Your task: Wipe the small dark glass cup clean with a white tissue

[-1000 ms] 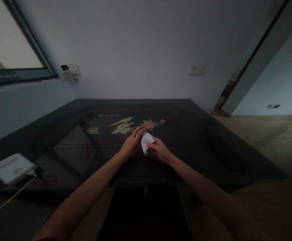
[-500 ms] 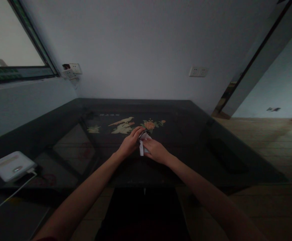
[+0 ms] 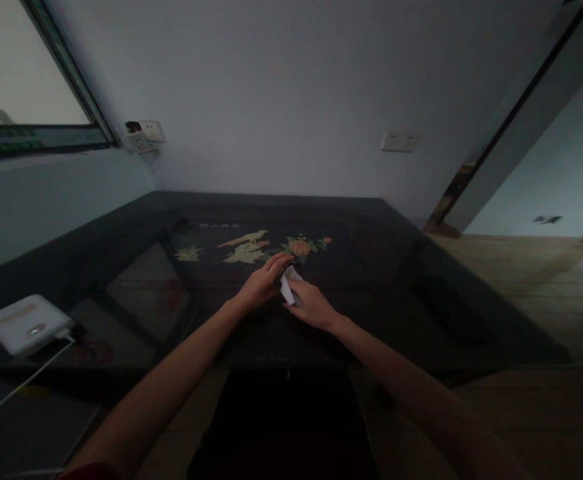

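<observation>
I see left hand curled round a small dark object over the table | right hand, nearer the paper, grips it | paper between hands, long axis running bodyward

2 forearms are bare; the left sleeve is dark red.

No text reads clearly: the pale characters on the table, beyond the left hand, are blurred, as is green print on the window frame farther left.
</observation>
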### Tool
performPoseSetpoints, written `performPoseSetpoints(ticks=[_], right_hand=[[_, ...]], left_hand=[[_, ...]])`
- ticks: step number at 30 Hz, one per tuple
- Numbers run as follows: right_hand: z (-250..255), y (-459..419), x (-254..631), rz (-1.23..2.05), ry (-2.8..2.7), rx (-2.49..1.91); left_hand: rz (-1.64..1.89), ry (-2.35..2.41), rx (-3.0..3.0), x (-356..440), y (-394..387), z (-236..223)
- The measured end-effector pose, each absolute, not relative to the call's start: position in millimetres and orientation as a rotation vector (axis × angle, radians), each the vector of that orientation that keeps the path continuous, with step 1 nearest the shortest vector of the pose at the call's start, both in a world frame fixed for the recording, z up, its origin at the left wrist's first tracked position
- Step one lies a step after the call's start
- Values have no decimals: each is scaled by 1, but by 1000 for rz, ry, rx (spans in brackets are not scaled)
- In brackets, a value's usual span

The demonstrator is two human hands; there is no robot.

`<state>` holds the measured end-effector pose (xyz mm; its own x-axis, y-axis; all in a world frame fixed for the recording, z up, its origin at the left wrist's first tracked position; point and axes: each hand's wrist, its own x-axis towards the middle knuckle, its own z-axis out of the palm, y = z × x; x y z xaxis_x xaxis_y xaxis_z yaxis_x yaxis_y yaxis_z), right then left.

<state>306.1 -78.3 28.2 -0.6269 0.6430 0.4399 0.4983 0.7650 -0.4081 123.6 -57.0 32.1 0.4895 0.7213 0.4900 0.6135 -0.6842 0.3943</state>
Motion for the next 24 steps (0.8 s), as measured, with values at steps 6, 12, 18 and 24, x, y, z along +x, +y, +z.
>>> performPoseSetpoints(ticks=[6, 12, 18, 24], right_hand=[[29, -80, 304, 617, -2134, -768], [21, -75, 306, 118, -2410, -783], [25, -67, 309, -308, -2515, -742], [31, -64, 315, -408, -2540, -725]], left_hand=[[1049, 1168, 2569, 127, -61, 35], [1062, 1154, 2535, 125, -59, 36], [1088, 1134, 2453, 125, -53, 34], [1010, 1011, 2400, 124, -49, 33]])
